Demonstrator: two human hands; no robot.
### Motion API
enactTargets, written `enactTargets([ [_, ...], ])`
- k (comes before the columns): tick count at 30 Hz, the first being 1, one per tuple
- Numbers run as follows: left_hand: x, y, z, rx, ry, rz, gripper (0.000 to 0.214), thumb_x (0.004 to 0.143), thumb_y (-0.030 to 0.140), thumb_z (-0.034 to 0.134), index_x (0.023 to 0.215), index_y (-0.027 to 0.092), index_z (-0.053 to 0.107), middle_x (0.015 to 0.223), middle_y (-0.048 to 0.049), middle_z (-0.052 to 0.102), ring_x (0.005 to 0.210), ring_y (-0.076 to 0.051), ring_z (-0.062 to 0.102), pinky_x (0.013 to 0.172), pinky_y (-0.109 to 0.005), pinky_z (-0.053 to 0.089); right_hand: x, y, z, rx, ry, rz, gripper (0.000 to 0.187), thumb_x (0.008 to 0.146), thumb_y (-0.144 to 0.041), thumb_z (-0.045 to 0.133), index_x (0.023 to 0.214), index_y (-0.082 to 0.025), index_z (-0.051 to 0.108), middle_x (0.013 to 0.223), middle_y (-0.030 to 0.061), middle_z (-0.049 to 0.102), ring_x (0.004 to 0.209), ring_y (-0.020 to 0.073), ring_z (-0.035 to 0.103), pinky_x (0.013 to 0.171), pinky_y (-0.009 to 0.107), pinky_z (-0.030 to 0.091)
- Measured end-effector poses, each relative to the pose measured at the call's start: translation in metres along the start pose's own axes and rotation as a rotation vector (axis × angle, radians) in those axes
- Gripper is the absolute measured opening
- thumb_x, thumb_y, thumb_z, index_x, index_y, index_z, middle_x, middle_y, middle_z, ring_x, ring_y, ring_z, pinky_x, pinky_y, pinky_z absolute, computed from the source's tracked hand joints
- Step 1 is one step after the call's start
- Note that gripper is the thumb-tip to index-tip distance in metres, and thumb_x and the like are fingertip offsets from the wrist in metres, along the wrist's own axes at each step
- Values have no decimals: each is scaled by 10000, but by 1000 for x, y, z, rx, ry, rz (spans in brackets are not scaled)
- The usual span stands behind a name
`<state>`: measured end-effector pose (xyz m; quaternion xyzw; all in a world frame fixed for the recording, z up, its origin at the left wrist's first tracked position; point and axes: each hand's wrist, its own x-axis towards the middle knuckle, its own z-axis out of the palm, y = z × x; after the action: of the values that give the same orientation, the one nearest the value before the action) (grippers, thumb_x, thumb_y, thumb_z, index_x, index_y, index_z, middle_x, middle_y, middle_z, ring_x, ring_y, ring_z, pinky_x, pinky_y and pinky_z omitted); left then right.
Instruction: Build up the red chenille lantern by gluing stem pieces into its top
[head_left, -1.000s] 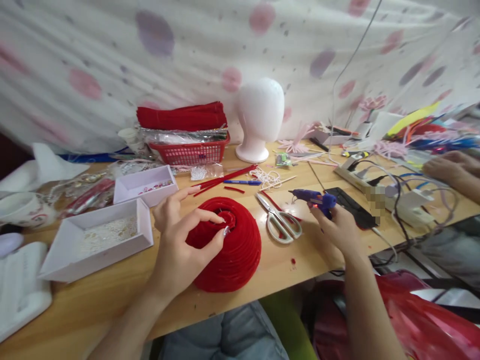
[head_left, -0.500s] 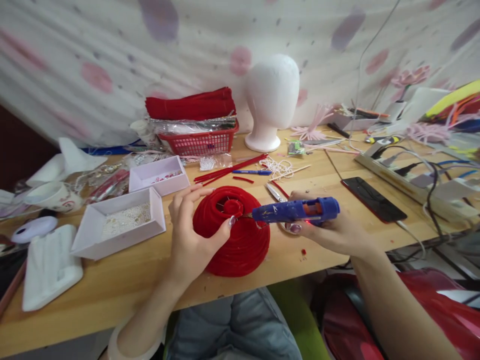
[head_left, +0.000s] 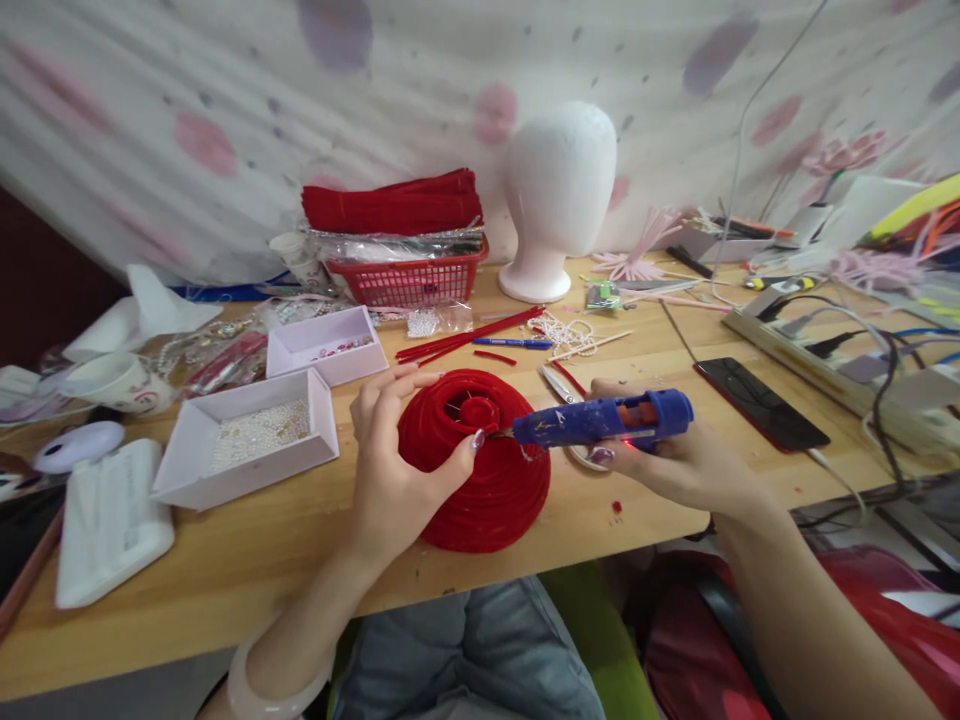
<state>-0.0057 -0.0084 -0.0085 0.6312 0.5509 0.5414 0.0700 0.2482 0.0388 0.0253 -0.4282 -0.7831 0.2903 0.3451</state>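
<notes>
A round, dome-shaped piece wound from red fuzzy strips (head_left: pixel 495 510) rests at the table's front edge, with a round opening and thin wires at its top. My left hand (head_left: pixel 401 465) curves around its left side, thumb on the rim of the opening and fingers behind. In my right hand (head_left: pixel 660 465) is a blue hot glue gun (head_left: pixel 577 424), its red light lit. The gun's nozzle points left and meets the red piece by the opening, close to my left thumb. Scissors (head_left: pixel 559 385) lie partly hidden behind the gun.
White boxes of beads (head_left: pixel 247 480) stand to the left. Behind are a red basket (head_left: pixel 412 283), a white foam head (head_left: pixel 559 200), red strips (head_left: pixel 469 335) and a blue pen (head_left: pixel 512 343). A phone (head_left: pixel 761 402) and a power strip (head_left: pixel 817 370) with cables lie right.
The whole view has shifted slightly, so everything sits a little further right. Both hands keep their holds, and the nozzle stays by the opening.
</notes>
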Motion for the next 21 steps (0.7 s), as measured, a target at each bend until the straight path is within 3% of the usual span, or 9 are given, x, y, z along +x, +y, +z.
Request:
enactTargets([
  [5, 0, 0, 0, -6, 2, -7, 421, 770, 267, 739, 1160, 255, 580, 1242, -77, 584, 1266, -281, 533, 1142, -521, 391, 0, 3, -2, -17, -39, -19, 594, 761, -770, 648, 1037, -249, 715, 860, 74, 742, 812, 268, 721, 756, 382, 616],
  [11, 0, -1, -1, -15, -15, -4, 409, 778, 254, 732, 1158, 257, 579, 1256, -75, 580, 1275, -284, 532, 1143, -517, 391, 7, -4, -7, -36, -163, -107, 448, 849, -633, 637, 709, -209, 603, 703, 29, 603, 630, 166, 580, 567, 279, 493],
  [16, 1, -2, -3, -49, -59, -31, 403, 787, 249, 737, 1161, 267, 588, 1243, -68, 588, 1279, -286, 533, 1141, -528, 387, 12, -14, -14, -17, -243, -115, 384, 879, -533, 639, 694, -202, 575, 702, 24, 572, 638, 154, 534, 569, 276, 440],
  [18, 1, -2, -3, -65, -68, -42, 400, 793, 247, 737, 1162, 271, 584, 1239, -64, 591, 1282, -283, 534, 1149, -529, 383, 10, -16, -18, 25, -241, -68, 382, 875, -534, 646, 697, -206, 564, 684, 25, 569, 608, 148, 520, 536, 273, 429],
  [21, 1, -2, -3, -100, -88, -68, 396, 799, 234, 730, 1165, 277, 584, 1258, -64, 589, 1301, -285, 532, 1163, -530, 378, 5, -13, -20, 115, -130, 36, 442, 806, -628, 703, 745, -209, 576, 651, 17, 572, 571, 143, 528, 501, 264, 443],
])
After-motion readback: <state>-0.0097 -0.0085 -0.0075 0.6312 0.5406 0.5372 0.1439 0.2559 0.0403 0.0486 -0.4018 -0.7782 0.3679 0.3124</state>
